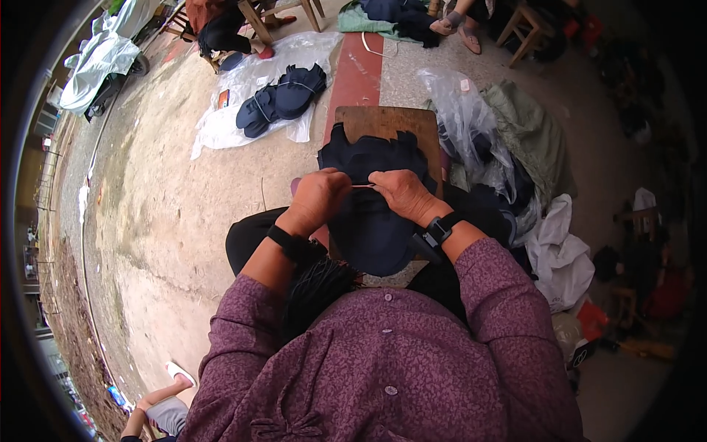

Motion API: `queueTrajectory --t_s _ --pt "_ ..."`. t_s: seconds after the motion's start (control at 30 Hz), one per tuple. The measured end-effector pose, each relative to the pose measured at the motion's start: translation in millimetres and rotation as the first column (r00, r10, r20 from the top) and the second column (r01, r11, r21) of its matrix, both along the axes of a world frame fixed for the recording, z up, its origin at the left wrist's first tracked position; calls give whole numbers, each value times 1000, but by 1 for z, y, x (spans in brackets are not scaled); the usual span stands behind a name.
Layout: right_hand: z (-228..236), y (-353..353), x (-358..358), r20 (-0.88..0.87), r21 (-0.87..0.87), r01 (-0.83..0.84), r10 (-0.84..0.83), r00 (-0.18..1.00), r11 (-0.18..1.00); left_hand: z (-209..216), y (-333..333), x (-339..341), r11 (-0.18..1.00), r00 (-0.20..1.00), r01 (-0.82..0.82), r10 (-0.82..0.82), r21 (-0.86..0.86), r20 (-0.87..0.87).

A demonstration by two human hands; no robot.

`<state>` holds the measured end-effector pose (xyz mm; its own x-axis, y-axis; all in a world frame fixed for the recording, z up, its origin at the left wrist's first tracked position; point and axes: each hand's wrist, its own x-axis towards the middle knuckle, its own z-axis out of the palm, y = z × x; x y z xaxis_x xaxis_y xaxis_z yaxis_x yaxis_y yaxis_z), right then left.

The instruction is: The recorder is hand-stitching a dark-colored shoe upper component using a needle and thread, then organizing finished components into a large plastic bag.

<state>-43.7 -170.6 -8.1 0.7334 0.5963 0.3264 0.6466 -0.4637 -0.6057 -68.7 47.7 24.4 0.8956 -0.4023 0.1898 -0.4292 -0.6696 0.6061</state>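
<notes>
A bundle of dark navy cut fabric pieces (372, 239) lies before me on a wooden stool top (387, 119). Its rounded end points toward my body and its notched end lies on the far side. Over the middle of the bundle, a thin pale cord (362, 186) runs between my hands. My left hand (322, 195) is closed on one end of the cord, knuckles up. From the other side my right hand (405, 194) pinches the cord near the bundle's centre. Whether a knot is formed there is too small to tell.
Tied navy bundles (283, 99) rest on a clear plastic sheet (221, 132) ahead to the left. To the right lie crumpled clear plastic (468, 110), a grey-green cloth (523, 132) and a white sack (560, 254). Other people sit on wooden stools (524, 35) at the far side.
</notes>
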Motion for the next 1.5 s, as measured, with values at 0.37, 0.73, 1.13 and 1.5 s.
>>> queueTrajectory --t_s 0.37,0.73,1.13,1.5 --pt "-9 -2 -2 63 -29 42 -41 997 999 -8 1 -2 981 992 -88 72 -173 -99" --pt "-18 -5 -8 2 18 129 -129 992 992 -17 1 -4 960 954 -196 140 -198 -265" --pt "-21 -5 -13 -71 49 218 -214 974 975 -26 -62 7 645 781 -499 46 -579 -623" --pt "-28 -9 -15 -80 105 252 -244 966 962 -43 -68 6 920 950 -293 249 -261 -187"
